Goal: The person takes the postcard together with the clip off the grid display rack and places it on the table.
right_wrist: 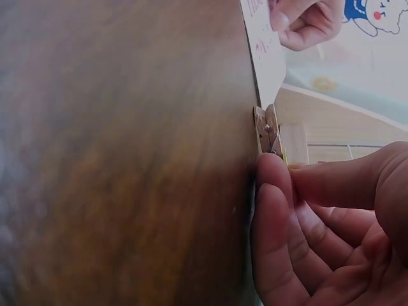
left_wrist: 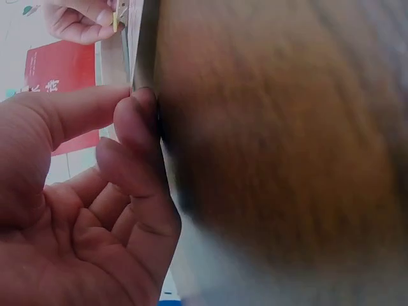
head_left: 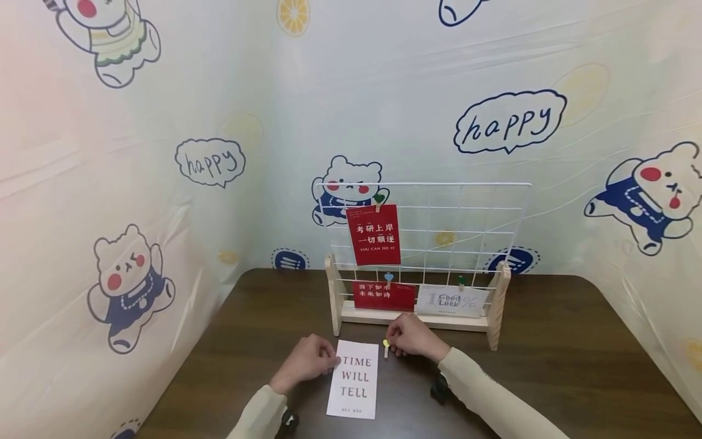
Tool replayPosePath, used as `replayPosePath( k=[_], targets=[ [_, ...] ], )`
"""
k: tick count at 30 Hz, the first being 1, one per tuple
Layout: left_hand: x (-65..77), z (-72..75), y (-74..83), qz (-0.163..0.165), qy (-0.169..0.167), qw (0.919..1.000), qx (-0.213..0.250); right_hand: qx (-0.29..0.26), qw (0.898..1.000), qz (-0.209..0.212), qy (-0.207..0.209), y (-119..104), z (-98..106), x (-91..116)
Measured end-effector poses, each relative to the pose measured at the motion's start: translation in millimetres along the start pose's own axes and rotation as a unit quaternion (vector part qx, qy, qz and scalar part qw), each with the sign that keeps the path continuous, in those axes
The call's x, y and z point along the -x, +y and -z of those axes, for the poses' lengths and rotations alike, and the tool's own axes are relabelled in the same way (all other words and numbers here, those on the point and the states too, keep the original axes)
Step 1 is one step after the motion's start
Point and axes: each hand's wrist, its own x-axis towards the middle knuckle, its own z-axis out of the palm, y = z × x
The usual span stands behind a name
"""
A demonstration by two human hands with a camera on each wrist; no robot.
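The left hand (head_left: 311, 360), reaching from the near left, pinches the card (head_left: 355, 385) at its left edge on the worktop (head_left: 236, 341). The right hand (head_left: 414, 336), turned inward, pinches the clip (head_left: 386, 350) just right of it, near the rack (head_left: 460, 322).

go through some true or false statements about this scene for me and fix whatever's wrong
1. The left hand pinches the TIME WILL TELL card. True.
2. The YOU CAN DO IT card lies flat on the table. False: it hangs on the rack.
3. A blue clip is at the top of the lower red card. True.
4. The Good Luck card hangs higher than the YOU CAN DO IT card. False: it hangs lower, to the right.
5. The right hand holds a green clip. False: it holds a yellow clip.
6. Three cards hang on the rack. True.
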Motion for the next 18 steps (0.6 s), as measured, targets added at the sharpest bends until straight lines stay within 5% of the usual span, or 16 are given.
replayPosePath(
  k=[18],
  targets=[
    [-1.8,-0.8,2.0,0.021,-0.004,0.9996,-0.018,-0.008,0.999,-0.026,-0.019,1.3,1.4,-1.2]
  ],
)
